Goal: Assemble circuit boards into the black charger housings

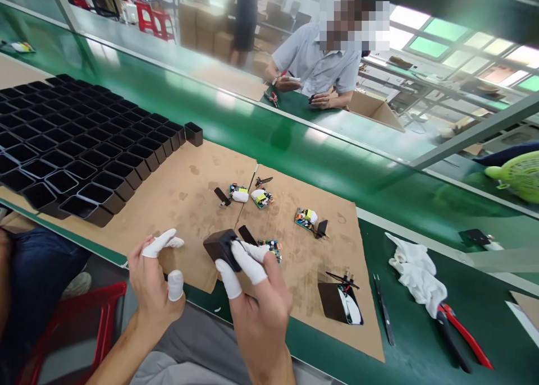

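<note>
My right hand (256, 303), with white finger cots, grips a small black plastic housing (219, 248) above the near edge of the cardboard mat (185, 188). A circuit board (273, 247) with coloured parts lies just past its fingertips. To the left my left hand (154, 278) hovers empty, fingers apart, cots on the thumb and a finger. More circuit boards (240, 193) (261, 198) (307, 218) lie on the mat further out. A black housing (337, 302) with a board inside lies on its side at the right.
Many empty black housings (80, 149) stand in rows at the left. White cloth gloves (419, 275), red-handled pliers (461, 334) and tweezers (384, 312) lie on the green table at right. Across the belt a person (315, 65) in a grey shirt works. A red stool (71, 323) is below left.
</note>
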`<state>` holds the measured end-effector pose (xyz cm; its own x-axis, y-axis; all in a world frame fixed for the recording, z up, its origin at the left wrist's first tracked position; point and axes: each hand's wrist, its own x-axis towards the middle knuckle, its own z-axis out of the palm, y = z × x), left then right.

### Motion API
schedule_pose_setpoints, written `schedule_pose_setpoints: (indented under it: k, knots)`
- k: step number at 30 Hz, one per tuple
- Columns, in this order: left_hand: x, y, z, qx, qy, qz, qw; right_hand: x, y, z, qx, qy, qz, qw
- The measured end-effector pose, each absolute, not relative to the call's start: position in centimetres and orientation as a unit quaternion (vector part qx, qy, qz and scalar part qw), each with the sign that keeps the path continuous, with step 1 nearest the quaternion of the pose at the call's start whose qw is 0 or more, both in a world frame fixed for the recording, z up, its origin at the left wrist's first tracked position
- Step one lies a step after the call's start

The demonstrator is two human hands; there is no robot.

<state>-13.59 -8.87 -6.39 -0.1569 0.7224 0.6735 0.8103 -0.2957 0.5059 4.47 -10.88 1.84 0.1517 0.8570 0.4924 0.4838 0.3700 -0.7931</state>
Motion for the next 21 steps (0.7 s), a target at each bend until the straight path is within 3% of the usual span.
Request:
schedule_pose_setpoints:
  k: [3,6,12,16,21]
  knots:
    - [-13.5,-8.8,-6.2,-0.652,-0.588,-0.477,0.037,4.2,-10.2,1.3,-0.536,-0.727,0.119,0.411]
    - [-13.5,-8.8,-5.6,-0.657,-0.579,-0.482,0.015,4.0,-9.7,0.9,-0.542,-0.755,0.101,0.354]
    - [-13.9,-9.4,-3.9,-0.636,-0.566,-0.501,-0.154,5.4,-10.2,1.1,-0.545,-0.668,0.208,0.462]
    - [-13.8,-9.0,-0.9,-0.611,-0.531,-0.54,-0.229,8.4,-11.0,4.1,-0.566,-0.655,0.232,0.444]
    - [-10.9,-5.2,6.8,-0.638,-0.431,-0.585,-0.256,13.7,-9.4,9.4,-0.538,-0.701,0.2,0.423]
